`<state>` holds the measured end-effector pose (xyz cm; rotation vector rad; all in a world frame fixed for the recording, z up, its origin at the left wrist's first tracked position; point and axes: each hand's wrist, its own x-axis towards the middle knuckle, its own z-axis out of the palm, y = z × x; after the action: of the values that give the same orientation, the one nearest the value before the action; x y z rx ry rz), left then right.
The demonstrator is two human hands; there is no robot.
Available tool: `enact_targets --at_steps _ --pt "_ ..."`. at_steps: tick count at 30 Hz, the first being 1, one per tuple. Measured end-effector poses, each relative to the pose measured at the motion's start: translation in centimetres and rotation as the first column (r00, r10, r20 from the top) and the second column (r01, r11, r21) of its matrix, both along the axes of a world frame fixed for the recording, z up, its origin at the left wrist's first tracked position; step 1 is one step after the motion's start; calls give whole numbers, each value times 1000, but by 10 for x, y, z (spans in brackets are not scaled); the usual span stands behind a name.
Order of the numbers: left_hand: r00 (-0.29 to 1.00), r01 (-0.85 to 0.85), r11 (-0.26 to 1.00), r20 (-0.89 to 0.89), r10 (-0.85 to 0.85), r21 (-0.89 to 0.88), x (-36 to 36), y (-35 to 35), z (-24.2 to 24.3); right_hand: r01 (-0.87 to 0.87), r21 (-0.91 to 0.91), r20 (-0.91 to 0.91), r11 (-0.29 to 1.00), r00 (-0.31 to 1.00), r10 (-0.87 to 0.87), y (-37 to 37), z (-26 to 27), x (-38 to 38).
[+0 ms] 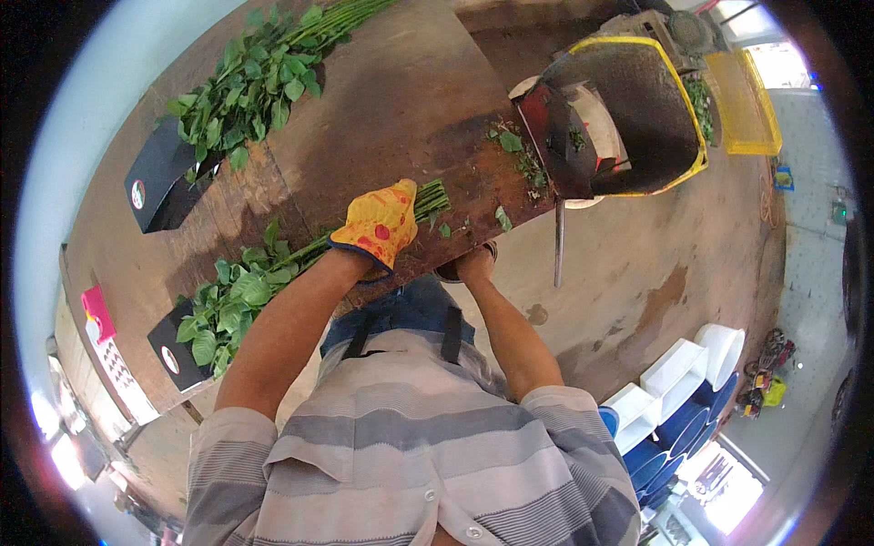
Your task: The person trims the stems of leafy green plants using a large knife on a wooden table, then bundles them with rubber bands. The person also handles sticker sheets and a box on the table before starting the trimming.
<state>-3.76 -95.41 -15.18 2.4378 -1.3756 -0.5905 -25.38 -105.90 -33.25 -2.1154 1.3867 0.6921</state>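
Note:
My left hand (382,222), in a yellow and orange glove with red spots, is closed around a bundle of leafy green stems (430,199). The cut ends show to the right of the glove, and the leaves (235,293) spread to the lower left over a black wrap (179,345). My bare right hand (476,265) is at the table's near edge, partly hidden; what its fingers do is not visible. Another leafy bundle (256,85) lies farther back on the wooden table (403,102), its leaves by a second black wrap (160,174).
Leaf scraps (519,153) lie near a yellow-rimmed dark container (635,116) at the table's right end. A metal rod (560,242) sticks out below it. White containers (672,379) and blue buckets (683,426) stand at the lower right. A yellow crate (744,102) is at the upper right.

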Motion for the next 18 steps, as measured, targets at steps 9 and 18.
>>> enact_targets --at_steps 9,18 --pt "1000 -4 1000 18 4 6 -4 7 -1 117 -2 411 993 905 -106 13 29 -12" --pt "998 -37 992 54 30 120 -7 -5 14 448 881 127 155 93 -988 20 61 -59"
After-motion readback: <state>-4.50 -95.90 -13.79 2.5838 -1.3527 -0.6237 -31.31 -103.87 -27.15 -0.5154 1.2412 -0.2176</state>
